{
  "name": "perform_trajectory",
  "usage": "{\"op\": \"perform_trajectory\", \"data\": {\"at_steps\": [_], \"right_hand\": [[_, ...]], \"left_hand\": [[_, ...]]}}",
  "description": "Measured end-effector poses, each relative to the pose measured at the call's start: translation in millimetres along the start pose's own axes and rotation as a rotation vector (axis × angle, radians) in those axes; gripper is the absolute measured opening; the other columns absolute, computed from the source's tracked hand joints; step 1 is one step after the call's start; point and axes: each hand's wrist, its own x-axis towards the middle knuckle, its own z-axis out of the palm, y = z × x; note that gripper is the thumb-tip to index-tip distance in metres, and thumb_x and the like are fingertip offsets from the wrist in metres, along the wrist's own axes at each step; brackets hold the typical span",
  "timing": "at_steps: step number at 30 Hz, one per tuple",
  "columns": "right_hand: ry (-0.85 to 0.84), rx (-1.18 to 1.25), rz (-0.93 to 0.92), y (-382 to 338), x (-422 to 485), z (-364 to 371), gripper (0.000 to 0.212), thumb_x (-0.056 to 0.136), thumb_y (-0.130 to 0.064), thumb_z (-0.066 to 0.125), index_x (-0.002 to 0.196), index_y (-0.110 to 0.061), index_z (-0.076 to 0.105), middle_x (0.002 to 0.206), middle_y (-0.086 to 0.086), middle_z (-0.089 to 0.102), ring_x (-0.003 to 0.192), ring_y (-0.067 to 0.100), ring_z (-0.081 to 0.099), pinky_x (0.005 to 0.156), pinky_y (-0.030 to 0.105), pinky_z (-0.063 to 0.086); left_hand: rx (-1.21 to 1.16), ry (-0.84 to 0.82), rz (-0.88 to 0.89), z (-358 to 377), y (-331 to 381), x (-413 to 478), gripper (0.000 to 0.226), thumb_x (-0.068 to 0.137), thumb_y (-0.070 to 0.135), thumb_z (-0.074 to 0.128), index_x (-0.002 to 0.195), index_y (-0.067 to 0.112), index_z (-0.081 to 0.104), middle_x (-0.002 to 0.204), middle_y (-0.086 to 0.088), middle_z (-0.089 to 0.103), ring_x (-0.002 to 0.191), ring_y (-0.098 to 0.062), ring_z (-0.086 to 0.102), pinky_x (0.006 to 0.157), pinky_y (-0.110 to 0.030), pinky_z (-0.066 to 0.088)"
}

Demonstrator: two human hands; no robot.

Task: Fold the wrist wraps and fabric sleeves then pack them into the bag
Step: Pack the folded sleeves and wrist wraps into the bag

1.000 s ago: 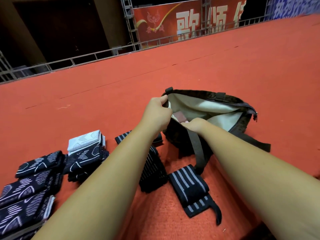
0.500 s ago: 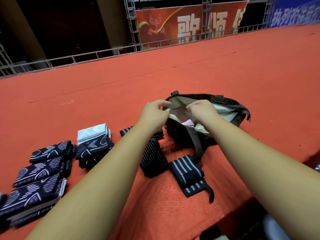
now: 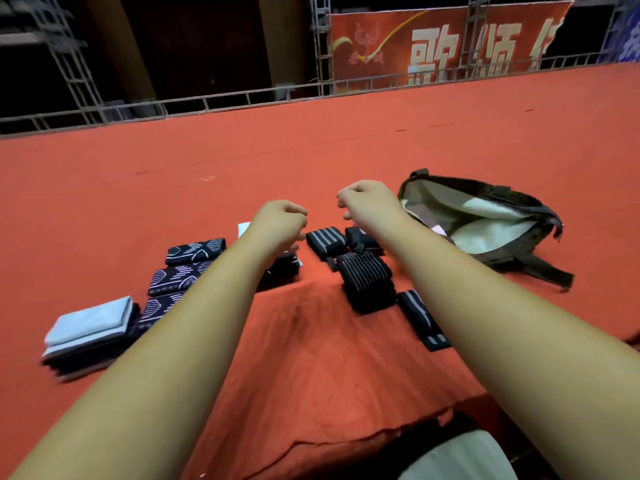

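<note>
Hovering mid-frame over the red carpet (image 3: pixel 311 348), the left hand (image 3: pixel 277 221) and right hand (image 3: pixel 372 202) curl their fingers loosely, holding nothing. Black grey-striped wrist wraps (image 3: pixel 367 282) lie beneath them, dark patterned folded fabric sleeves (image 3: pixel 194 251) centre-left, and the open dark cloth bag (image 3: pixel 478 188) centre-right.

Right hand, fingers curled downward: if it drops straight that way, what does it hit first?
Probably the folded grey-striped wrist wrap on the carpet, just below the right hand; the black wrap beside it is nearly as likely, since depth is unclear.
</note>
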Motion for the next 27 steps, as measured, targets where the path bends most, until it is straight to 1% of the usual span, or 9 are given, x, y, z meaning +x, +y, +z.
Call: {"op": "perform_trajectory", "data": {"at_steps": [2, 4, 7, 9, 13, 15, 18, 22, 27], "right_hand": [[-0.064, 0.037, 0.02, -1.4, 0.1, 29.5, 0.044, 0.074, -0.03, 0.051, 0.094, 0.006, 0.067, 0.09, 0.026, 0.071, 0.073, 0.021, 0.058, 0.071, 0.042, 0.051], [-0.131, 0.036, 0.063, -1.8, -2.1, 57.5, 0.033, 0.07, -0.031, 0.051, 0.081, -0.005, 0.068, 0.076, 0.013, 0.061, 0.074, 0.02, 0.057, 0.072, 0.053, 0.06], [-0.196, 0.02, 0.141, -1.0, -8.5, 92.4, 0.031, 0.074, -0.033, 0.054, 0.091, -0.012, 0.07, 0.089, 0.014, 0.069, 0.087, 0.03, 0.071, 0.074, 0.048, 0.064], [-0.211, 0.02, 0.2, 5.2, -7.1, 111.5, 0.047, 0.079, -0.038, 0.058, 0.112, -0.007, 0.07, 0.107, 0.018, 0.073, 0.103, 0.036, 0.073, 0.09, 0.049, 0.063], [-0.237, -0.063, 0.24, 17.5, -2.3, 137.7, 0.05, 0.093, -0.052, 0.061, 0.116, -0.008, 0.066, 0.111, 0.014, 0.07, 0.107, 0.036, 0.068, 0.093, 0.039, 0.053], [-0.23, -0.114, 0.242, 27.0, 1.9, 147.8, 0.056, 0.099, -0.058, 0.056, 0.12, -0.007, 0.066, 0.12, 0.018, 0.072, 0.114, 0.037, 0.067, 0.095, 0.039, 0.05], [-0.231, -0.123, 0.249, 43.5, 5.4, 161.9, 0.075, 0.101, -0.067, 0.047, 0.131, -0.002, 0.066, 0.131, 0.019, 0.07, 0.121, 0.037, 0.066, 0.096, 0.038, 0.047], [-0.235, -0.072, 0.207, 63.4, 6.6, 177.7, 0.068, 0.104, -0.067, 0.041, 0.134, -0.013, 0.068, 0.137, 0.013, 0.068, 0.129, 0.034, 0.061, 0.102, 0.038, 0.045], [-0.185, -0.092, 0.209, 71.7, 12.1, 186.2, 0.05, 0.1, -0.055, 0.055, 0.131, -0.018, 0.067, 0.132, 0.009, 0.071, 0.126, 0.032, 0.063, 0.099, 0.036, 0.045]], "left_hand": [[0.031, 0.026, -0.025, -24.8, -24.2, -2.9, 0.025, 0.092, 0.005, 0.052, 0.094, 0.02, 0.072, 0.089, -0.005, 0.067, 0.075, -0.024, 0.067, 0.071, -0.031, 0.054], [0.048, 0.075, -0.054, -45.0, -45.8, -4.1, 0.025, 0.086, 0.006, 0.051, 0.079, 0.019, 0.071, 0.079, -0.008, 0.064, 0.075, -0.022, 0.059, 0.073, -0.035, 0.053], [0.054, 0.181, -0.06, -62.5, -67.3, -8.6, 0.03, 0.09, 0.006, 0.049, 0.096, 0.022, 0.073, 0.086, -0.005, 0.07, 0.078, -0.024, 0.064, 0.071, -0.033, 0.053], [0.101, 0.235, -0.039, -67.5, -77.3, -11.1, 0.033, 0.091, 0.009, 0.049, 0.111, 0.021, 0.073, 0.099, 0.0, 0.071, 0.089, -0.024, 0.066, 0.073, -0.029, 0.046], [0.188, 0.242, -0.093, -64.0, -93.6, -3.4, 0.02, 0.09, 0.01, 0.051, 0.078, 0.005, 0.066, 0.071, -0.022, 0.053, 0.074, -0.046, 0.043, 0.058, -0.041, 0.038], [0.192, 0.241, -0.159, -57.8, -100.2, 6.5, 0.031, 0.1, 0.018, 0.052, 0.101, -0.009, 0.069, 0.099, -0.033, 0.067, 0.095, -0.05, 0.061, 0.075, -0.043, 0.048], [0.14, 0.241, -0.261, -47.5, -109.4, 21.9, 0.048, 0.109, 0.032, 0.047, 0.135, -0.006, 0.06, 0.138, -0.027, 0.063, 0.127, -0.042, 0.06, 0.1, -0.039, 0.047], [0.135, 0.207, -0.314, -34.9, -115.1, 40.7, 0.054, 0.112, 0.039, 0.043, 0.142, -0.005, 0.055, 0.146, -0.026, 0.058, 0.133, -0.043, 0.056, 0.107, -0.041, 0.044], [0.234, 0.151, -0.349, -22.3, -117.5, 51.2, 0.047, 0.115, 0.026, 0.035, 0.145, -0.005, 0.053, 0.152, -0.024, 0.053, 0.141, -0.041, 0.05, 0.117, -0.047, 0.04]]}}
